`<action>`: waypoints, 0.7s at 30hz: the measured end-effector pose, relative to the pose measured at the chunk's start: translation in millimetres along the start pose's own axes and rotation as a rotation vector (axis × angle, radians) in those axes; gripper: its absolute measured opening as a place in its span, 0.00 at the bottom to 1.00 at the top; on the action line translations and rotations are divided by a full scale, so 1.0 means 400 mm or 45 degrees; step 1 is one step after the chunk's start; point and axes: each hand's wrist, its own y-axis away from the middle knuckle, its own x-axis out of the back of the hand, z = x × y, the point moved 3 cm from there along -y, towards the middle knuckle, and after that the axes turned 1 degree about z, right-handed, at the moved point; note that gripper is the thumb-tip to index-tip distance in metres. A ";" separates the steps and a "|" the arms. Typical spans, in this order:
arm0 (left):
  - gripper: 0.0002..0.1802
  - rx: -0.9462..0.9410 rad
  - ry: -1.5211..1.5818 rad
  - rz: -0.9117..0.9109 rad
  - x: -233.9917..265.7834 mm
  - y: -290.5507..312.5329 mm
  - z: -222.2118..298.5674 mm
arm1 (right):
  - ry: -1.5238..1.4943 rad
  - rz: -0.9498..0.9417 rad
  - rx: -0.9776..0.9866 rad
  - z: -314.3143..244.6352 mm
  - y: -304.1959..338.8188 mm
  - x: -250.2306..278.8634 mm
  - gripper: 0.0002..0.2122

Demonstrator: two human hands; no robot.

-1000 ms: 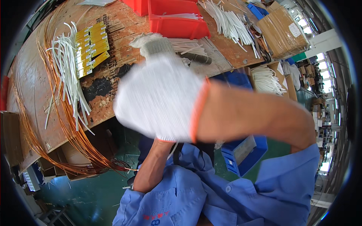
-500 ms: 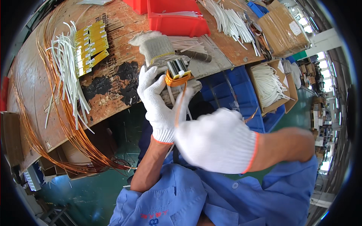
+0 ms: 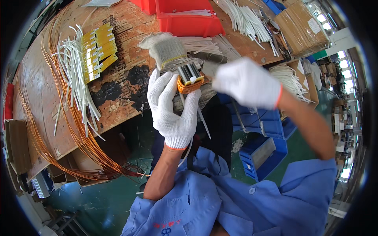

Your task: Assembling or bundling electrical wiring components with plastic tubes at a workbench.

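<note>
The left hand [image 3: 173,114], in a white knitted glove, stands nearly upright over the near edge of the bench [image 3: 130,41], its forearm rising from the lower edge of the view. Its wrist looks almost straight, the palm below the coil [image 3: 189,86] of copper wire. Thumb and forefinger hold the coil from below and from the left; the other fingers fan up and left, loosely bent. The coil sits at the bench's near edge, just in front of a grey cloth roll [image 3: 169,49], with dark metal bars [image 3: 188,72] standing up out of it.

The right hand [image 3: 247,83], gloved alike, is raised to the right of the coil and apart from it. Its elbow is bent out to the right, and the forearm slants up and left to the wrist. The hand is blurred, so I cannot tell whether its fingers are wide, narrow or holding anything.
</note>
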 end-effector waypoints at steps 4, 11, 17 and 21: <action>0.30 -0.033 0.061 -0.035 -0.009 -0.006 -0.002 | 0.110 -0.114 -0.333 -0.248 0.057 -0.021 0.08; 0.31 0.059 0.007 0.045 -0.006 0.008 0.015 | 0.574 -0.173 -0.146 -0.334 -0.125 -0.009 0.22; 0.28 0.425 -0.076 -0.030 -0.019 0.022 0.004 | 0.282 -0.613 -0.144 -0.146 -0.374 0.066 0.12; 0.33 0.295 0.066 0.215 -0.019 0.006 -0.007 | -0.206 -0.658 -0.305 0.022 -0.348 0.052 0.17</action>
